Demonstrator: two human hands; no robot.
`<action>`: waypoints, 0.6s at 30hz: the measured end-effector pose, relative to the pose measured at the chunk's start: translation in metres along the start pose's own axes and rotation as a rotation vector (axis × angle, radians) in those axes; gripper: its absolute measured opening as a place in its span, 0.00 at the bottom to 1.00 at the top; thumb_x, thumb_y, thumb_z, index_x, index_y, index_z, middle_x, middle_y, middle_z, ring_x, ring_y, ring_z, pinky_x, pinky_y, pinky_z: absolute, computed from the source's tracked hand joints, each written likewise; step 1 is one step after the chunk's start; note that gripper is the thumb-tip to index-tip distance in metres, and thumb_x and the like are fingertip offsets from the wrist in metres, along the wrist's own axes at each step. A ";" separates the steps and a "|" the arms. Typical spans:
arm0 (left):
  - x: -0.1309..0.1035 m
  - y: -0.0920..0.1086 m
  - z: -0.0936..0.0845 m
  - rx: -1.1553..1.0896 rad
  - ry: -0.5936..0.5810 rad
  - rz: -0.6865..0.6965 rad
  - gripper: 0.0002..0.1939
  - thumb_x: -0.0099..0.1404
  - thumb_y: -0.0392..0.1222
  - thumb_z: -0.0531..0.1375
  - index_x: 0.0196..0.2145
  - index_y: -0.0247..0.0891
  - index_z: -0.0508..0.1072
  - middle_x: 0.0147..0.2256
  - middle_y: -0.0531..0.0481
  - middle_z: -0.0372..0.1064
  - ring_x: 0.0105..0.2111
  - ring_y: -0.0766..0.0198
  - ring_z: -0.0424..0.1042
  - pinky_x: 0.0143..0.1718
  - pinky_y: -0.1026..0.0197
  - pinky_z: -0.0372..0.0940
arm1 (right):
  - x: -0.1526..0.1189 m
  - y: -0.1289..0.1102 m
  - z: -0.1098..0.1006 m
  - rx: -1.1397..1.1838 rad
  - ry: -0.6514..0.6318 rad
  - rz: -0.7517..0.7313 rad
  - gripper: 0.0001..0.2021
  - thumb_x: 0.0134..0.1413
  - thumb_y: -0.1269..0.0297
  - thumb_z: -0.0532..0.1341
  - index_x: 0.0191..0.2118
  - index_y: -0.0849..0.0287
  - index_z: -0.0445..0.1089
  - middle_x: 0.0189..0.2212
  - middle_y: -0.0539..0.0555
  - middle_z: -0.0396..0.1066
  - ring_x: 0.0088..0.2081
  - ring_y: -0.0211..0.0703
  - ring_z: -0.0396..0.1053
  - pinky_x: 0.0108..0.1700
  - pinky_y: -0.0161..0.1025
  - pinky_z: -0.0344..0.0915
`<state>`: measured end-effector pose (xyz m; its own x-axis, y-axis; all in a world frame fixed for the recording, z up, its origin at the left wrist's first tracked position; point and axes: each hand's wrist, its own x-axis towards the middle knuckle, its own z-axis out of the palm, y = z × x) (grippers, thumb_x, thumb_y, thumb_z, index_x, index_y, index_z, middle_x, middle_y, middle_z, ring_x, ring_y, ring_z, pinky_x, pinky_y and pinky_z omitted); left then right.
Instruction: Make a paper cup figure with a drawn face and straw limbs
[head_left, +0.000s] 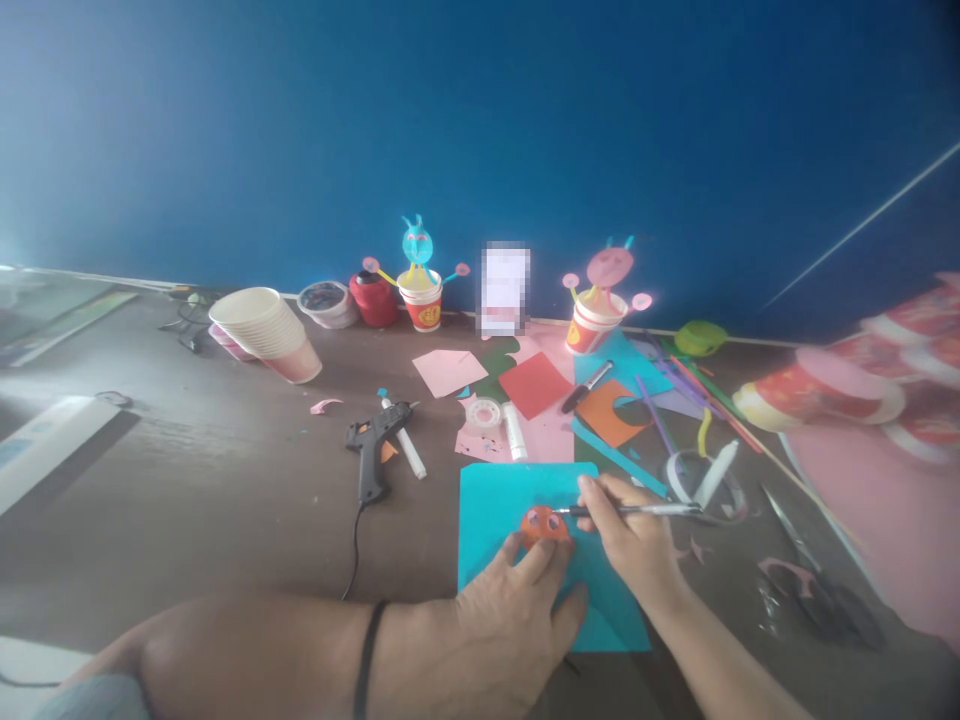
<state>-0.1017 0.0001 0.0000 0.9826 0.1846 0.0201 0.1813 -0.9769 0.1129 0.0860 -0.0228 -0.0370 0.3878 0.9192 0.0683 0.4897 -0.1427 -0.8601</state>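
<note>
Think of the orange paper piece (545, 530) as the middle of a clock. It is one round bit with two pale spots on it, and it lies on one blue sheet (480, 510). The left hand (517, 605) is not closed on anything; its fingers are spread and hold the orange piece down flat. The right hand (630, 545) is closed around one pen (637, 510). The pen's tip is at the right-hand spot, but I can't tell if it touches.

There are two cups with paper heads: a blue-headed cup (425, 312) at 11 o'clock and a pink-headed cup (589, 330) near 1. One stack of cups (266, 335) leans at 10, and one pile of red cups (817, 390) sits at 2, too blurry to count. One glue gun (367, 450) is at 10, nearer, and one pair of scissors (817, 580) at 3.

The blue sheet's left edge shows well; its bottom edge is partly under the left hand. The most room to move is at 9 o'clock, on the brown table (225, 500). From 12 round to 3 it is crowded. The table's back edge meets the blue wall (480, 130).
</note>
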 end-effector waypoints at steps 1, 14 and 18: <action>0.000 0.000 0.000 0.002 0.000 0.002 0.23 0.57 0.45 0.56 0.49 0.30 0.64 0.56 0.28 0.54 0.58 0.39 0.50 0.53 0.41 0.54 | 0.000 0.000 0.000 -0.005 -0.007 0.002 0.18 0.59 0.52 0.55 0.24 0.57 0.67 0.19 0.48 0.70 0.20 0.37 0.70 0.27 0.33 0.64; -0.003 0.001 -0.003 -0.024 0.050 0.011 0.26 0.58 0.43 0.56 0.54 0.36 0.61 0.61 0.33 0.49 0.55 0.40 0.57 0.53 0.41 0.54 | 0.002 -0.008 -0.005 0.092 0.149 -0.053 0.15 0.59 0.53 0.54 0.27 0.57 0.65 0.18 0.47 0.65 0.22 0.37 0.67 0.26 0.33 0.63; -0.001 0.001 -0.009 0.001 0.043 0.002 0.25 0.61 0.43 0.54 0.56 0.36 0.61 0.59 0.36 0.53 0.56 0.43 0.57 0.55 0.42 0.52 | 0.006 -0.013 -0.006 0.081 0.203 -0.084 0.11 0.57 0.55 0.57 0.30 0.56 0.66 0.20 0.47 0.65 0.22 0.36 0.64 0.26 0.33 0.62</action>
<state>-0.1029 -0.0002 0.0093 0.9804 0.1868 0.0631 0.1791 -0.9775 0.1115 0.0865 -0.0180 -0.0225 0.5015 0.8326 0.2350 0.4656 -0.0308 -0.8845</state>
